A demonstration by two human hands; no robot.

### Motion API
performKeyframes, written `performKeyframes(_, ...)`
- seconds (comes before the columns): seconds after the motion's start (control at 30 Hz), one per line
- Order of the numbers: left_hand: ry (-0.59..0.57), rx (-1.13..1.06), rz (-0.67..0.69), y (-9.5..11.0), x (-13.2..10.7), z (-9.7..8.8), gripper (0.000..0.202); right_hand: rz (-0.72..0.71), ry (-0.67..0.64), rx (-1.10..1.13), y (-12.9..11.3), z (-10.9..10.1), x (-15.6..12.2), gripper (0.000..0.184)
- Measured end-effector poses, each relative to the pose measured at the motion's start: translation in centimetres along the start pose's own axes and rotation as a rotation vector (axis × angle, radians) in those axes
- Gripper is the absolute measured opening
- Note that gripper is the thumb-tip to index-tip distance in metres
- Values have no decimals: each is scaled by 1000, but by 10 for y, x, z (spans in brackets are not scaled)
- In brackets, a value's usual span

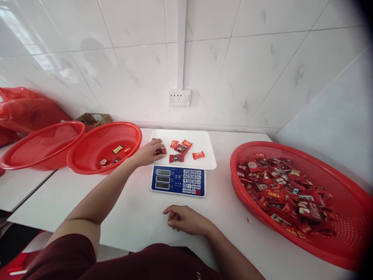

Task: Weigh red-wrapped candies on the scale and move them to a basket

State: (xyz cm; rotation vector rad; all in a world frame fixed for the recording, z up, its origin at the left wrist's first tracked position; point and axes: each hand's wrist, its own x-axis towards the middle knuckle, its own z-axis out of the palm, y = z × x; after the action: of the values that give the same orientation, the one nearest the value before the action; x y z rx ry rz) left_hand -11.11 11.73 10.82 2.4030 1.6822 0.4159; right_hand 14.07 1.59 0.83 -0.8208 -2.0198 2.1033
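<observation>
My left hand [149, 152] reaches onto the white pan [204, 140] of a blue weighing scale [178, 180], its fingers closed on a red candy packet [160, 151]. Several more red packets [180, 148] lie loose on the pan. My right hand [184, 219] rests on the white table in front of the scale, fingers loosely curled, holding nothing that I can see. A big red mesh basket [344, 182] at the right holds a heap of red candy packets [279, 190].
Two more red baskets stand at the left: the nearer one [87, 153] holds a few candies, the farther one [37, 146] looks bare. A cardboard box [93, 118] and red plastic bags [23, 111] lie behind them. A wall socket [180, 97] sits above the scale.
</observation>
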Motion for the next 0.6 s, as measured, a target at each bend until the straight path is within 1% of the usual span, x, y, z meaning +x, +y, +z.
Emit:
performKeyframes(0.1,3,5,-27,-1,1,2,52,4,4,19,1,0,1,31)
performKeyframes(0.3,18,29,-47,-8,4,3,53,7,14,39,1,0,0,28)
performKeyframes(0.5,-9,-4,-33,-1,8,1,38,1,21,47,2,0,1,28)
performKeyframes(0.6,0,-26,-41,5,10,0,39,2,22,53,3,0,2,29)
